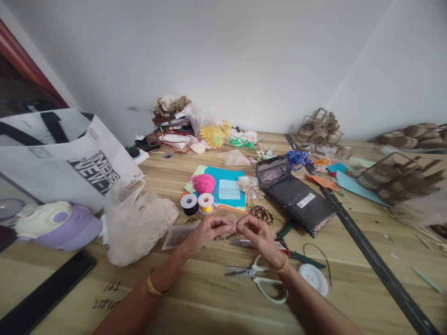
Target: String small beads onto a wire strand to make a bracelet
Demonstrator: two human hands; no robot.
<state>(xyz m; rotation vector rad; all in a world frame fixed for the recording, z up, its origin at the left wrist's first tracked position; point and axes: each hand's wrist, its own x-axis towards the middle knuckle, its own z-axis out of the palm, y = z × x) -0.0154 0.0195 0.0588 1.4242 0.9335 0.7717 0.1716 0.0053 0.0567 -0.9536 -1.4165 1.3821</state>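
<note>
My left hand (pixel 209 230) and my right hand (pixel 254 232) meet above the wooden table (pixel 209 298), fingertips pinched together on something small that I cannot make out. A beaded bracelet (pixel 261 213) lies just beyond them. A black thread spool (pixel 189 204) and a yellow thread spool (pixel 206 202) stand behind my left hand. White-handled scissors (pixel 256 277) lie under my right wrist. A small clear bag of beads (pixel 178 234) sits left of my left hand.
A crumpled plastic bag (pixel 134 223), a white tote bag (pixel 66 158) and a purple object (pixel 59 225) are at left. Pink yarn (pixel 203 183) on coloured sheets, a black mesh pouch (pixel 296 195), a long black ruler (pixel 370 256), a white lid (pixel 313 278) and woven baskets (pixel 398 179) surround.
</note>
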